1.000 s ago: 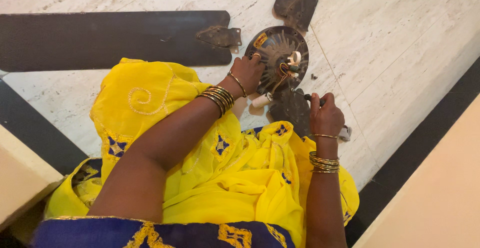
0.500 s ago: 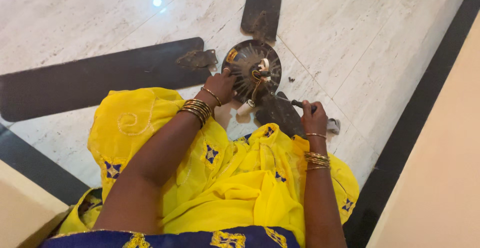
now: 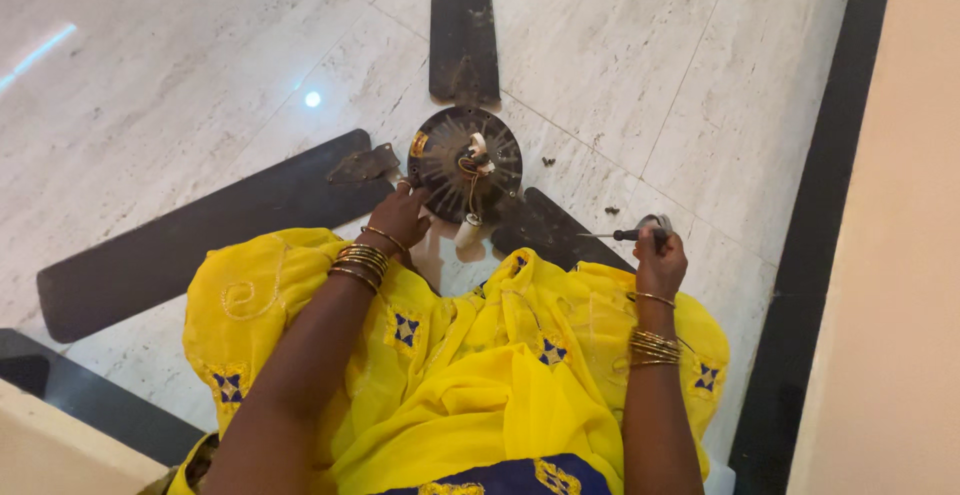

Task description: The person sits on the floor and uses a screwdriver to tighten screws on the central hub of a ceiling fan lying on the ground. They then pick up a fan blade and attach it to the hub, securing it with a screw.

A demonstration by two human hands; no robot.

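Head view: left hand [image 3: 400, 215] rests open-fingered against the round dark fan motor [image 3: 466, 163] with its small yellow label [image 3: 418, 143]; right hand [image 3: 658, 260] grips a screwdriver [image 3: 625, 235].

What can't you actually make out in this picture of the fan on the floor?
Head view only:
- The third fan blade: its outer end is hidden under the yellow cloth.
- The screwdriver: its tip is too thin to read; the right hand covers the handle.
- The left hand at the motor hub: fingertips hidden behind the rim.
- The small dark bits on the floor: too small to identify.
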